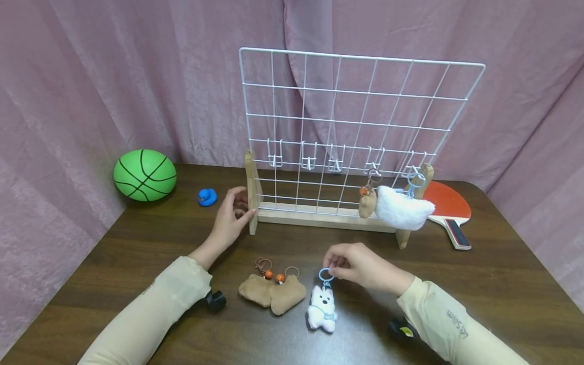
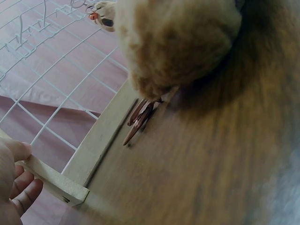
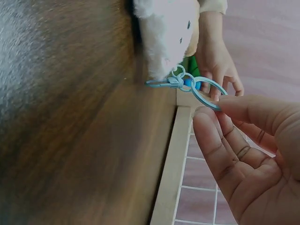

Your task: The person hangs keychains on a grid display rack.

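In the head view, my right hand point(image 1: 360, 266) pinches the light blue ring point(image 3: 205, 96) of a white plush dog keychain point(image 1: 322, 309) between thumb and forefinger. The plush lies face up on the table. My left hand point(image 1: 229, 217) grips the left wooden post point(image 1: 252, 195) of a white wire grid rack point(image 1: 337, 121), thumb in front and fingers behind. Two brown plush keychains point(image 1: 287, 295) with orange beads and rings lie between the hands. Hanging from hooks at the rack's right are a brown plush keychain point(image 1: 367, 204) and a white plush keychain point(image 1: 401, 209).
Several white hooks point(image 1: 335, 165) sit along one grid wire. A green ball point(image 1: 145, 175) and a blue rubber duck point(image 1: 207, 197) stand at the back left. Behind the rack's right post lies a red table tennis paddle point(image 1: 449, 203). Pink curtains point(image 1: 137, 76) close off the back.
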Tool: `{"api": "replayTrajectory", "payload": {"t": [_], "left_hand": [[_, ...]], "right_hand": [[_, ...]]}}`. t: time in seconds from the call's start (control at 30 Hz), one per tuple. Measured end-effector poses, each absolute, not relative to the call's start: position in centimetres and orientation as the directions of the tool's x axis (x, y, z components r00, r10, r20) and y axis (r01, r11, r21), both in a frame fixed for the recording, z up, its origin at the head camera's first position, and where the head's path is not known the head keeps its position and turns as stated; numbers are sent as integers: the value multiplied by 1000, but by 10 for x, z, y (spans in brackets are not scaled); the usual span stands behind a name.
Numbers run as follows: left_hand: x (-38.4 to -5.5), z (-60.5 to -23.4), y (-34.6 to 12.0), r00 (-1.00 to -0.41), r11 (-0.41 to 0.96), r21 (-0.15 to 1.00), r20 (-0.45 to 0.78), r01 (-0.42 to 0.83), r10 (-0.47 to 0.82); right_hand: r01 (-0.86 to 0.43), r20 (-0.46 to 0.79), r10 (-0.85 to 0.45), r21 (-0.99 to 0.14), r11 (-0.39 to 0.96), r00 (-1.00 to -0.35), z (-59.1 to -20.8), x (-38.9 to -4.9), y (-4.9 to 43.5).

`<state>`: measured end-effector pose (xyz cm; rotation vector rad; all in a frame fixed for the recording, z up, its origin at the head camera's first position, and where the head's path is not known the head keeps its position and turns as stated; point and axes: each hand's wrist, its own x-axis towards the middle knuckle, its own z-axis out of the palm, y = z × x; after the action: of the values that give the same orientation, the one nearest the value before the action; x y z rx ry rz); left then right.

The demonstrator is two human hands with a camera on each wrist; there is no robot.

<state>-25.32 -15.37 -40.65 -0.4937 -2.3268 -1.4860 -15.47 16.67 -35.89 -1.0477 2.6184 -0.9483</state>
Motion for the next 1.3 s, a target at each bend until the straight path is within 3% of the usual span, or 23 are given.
{"api": "replayTrajectory", "payload": {"t": [0.57,0.97,1.3], "left_hand": [[-254,-407,-154,-892,397,804,440,442,103],[-230,-377,-144,-904,407,811,412,420,114],[-229,-377,-145,-903,390,817,414,425,117]], "right_hand": [[-586,122,-669,-613,531,-734,-338,-151,170],[-572,116,-656,-616,541,-746,-326,-151,173],[-561,119,-647,-630,537,-753,-314,-153,176]]}}
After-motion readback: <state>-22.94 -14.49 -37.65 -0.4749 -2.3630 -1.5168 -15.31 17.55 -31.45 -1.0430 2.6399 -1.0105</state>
